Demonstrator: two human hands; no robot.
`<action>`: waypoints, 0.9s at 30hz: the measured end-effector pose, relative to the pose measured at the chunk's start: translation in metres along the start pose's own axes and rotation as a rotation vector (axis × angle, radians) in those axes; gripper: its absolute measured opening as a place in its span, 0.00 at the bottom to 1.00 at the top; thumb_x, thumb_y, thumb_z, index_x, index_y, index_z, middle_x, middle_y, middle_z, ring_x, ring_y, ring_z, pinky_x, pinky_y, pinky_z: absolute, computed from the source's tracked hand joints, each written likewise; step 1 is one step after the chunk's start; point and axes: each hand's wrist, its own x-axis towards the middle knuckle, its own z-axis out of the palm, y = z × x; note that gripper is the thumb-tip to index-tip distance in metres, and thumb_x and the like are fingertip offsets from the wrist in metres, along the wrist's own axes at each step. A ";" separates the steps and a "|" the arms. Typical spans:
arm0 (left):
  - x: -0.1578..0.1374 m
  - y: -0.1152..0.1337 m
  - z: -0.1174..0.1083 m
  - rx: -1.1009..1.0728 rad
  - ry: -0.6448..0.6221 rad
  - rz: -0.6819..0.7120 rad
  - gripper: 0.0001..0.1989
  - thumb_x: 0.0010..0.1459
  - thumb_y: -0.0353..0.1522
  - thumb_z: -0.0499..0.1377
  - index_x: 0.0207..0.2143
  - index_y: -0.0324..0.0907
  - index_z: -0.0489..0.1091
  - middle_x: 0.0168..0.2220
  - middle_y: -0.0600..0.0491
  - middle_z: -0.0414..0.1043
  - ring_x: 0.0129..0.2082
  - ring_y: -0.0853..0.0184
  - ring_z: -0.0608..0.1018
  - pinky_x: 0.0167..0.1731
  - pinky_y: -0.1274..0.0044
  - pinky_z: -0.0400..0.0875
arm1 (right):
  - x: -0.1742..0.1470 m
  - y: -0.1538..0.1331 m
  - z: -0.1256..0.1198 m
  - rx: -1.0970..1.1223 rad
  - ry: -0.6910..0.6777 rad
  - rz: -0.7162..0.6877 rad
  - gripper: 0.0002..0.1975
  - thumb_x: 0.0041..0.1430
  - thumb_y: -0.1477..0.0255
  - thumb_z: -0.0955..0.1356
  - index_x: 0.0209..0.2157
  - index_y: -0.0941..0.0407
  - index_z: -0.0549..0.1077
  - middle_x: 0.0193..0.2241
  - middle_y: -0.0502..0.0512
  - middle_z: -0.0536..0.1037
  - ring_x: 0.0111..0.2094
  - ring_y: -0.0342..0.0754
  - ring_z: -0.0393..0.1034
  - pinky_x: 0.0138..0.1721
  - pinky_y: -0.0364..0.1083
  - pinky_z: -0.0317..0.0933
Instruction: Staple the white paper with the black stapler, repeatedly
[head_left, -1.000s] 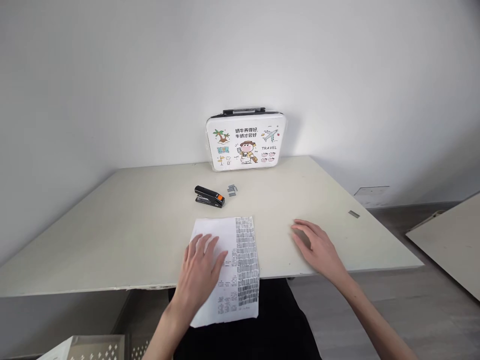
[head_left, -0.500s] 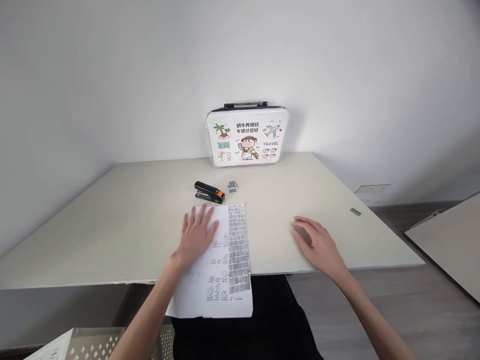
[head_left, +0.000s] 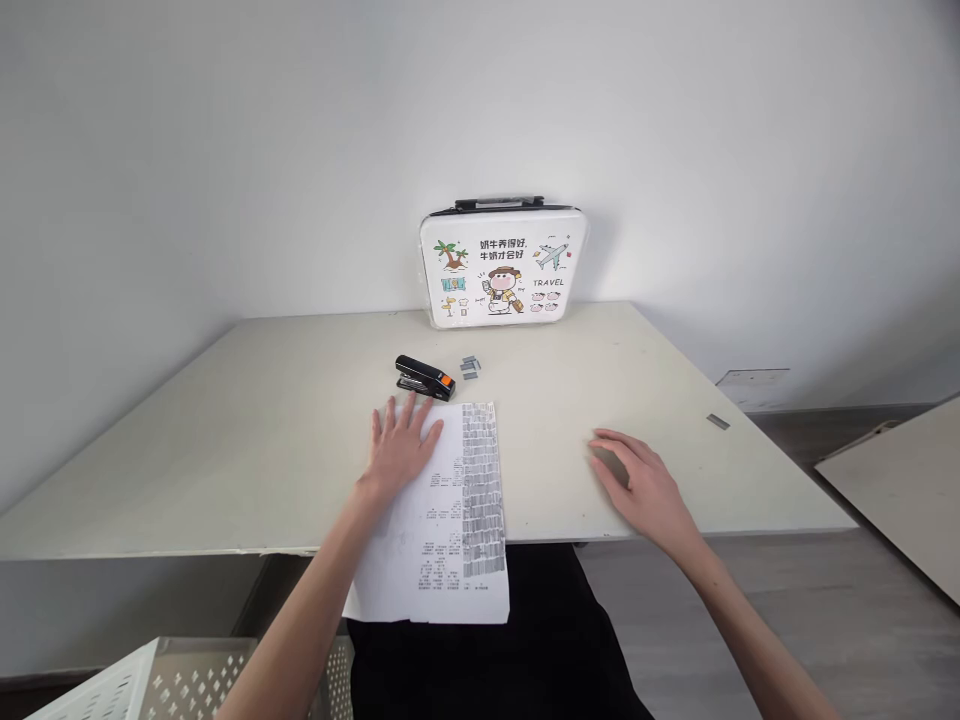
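Observation:
My left hand lies flat with fingers spread on a printed sheet of paper. The sheet has rows of dark print down its right side, and its near end hangs past the table's front edge. Just beyond my left fingertips rests a black stapler with an orange patch. Several strips of staples lie right of the stapler. My right hand rests on the table to the right of the paper, fingers loosely curved and apart from the thumb, with nothing in it.
A white case with cartoon prints and a black handle leans against the wall at the table's back. One more staple strip lies near the right edge of the table. Below on the left stands a white perforated basket.
The whole view has shifted slightly, so things appear a little higher and farther right. Both hands keep nearly the same pose, and the paper stays under my left hand.

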 end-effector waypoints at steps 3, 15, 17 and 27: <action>0.003 -0.001 0.002 -0.006 -0.010 -0.006 0.32 0.74 0.51 0.39 0.74 0.52 0.52 0.77 0.54 0.44 0.75 0.44 0.46 0.71 0.48 0.39 | 0.000 0.000 0.000 0.009 0.000 0.003 0.17 0.73 0.57 0.61 0.53 0.48 0.73 0.61 0.57 0.74 0.61 0.60 0.68 0.54 0.58 0.69; -0.002 -0.003 0.003 -0.029 0.064 0.027 0.31 0.75 0.47 0.39 0.72 0.47 0.58 0.75 0.50 0.51 0.75 0.45 0.50 0.71 0.51 0.43 | -0.002 0.001 0.001 0.010 0.010 0.002 0.16 0.73 0.58 0.61 0.53 0.48 0.73 0.61 0.57 0.74 0.61 0.59 0.68 0.53 0.58 0.69; -0.003 -0.003 0.005 -0.026 0.068 0.029 0.31 0.74 0.47 0.39 0.72 0.47 0.58 0.75 0.50 0.51 0.75 0.46 0.50 0.72 0.51 0.43 | -0.001 0.000 0.001 0.006 0.012 -0.004 0.16 0.73 0.58 0.61 0.53 0.48 0.73 0.61 0.57 0.74 0.61 0.59 0.69 0.54 0.58 0.69; -0.004 0.009 0.013 0.008 0.031 -0.080 0.38 0.74 0.49 0.38 0.75 0.33 0.49 0.76 0.39 0.42 0.75 0.41 0.44 0.71 0.48 0.37 | -0.001 -0.004 0.004 -0.012 0.005 -0.013 0.17 0.73 0.58 0.60 0.54 0.48 0.73 0.61 0.58 0.74 0.62 0.60 0.68 0.58 0.60 0.66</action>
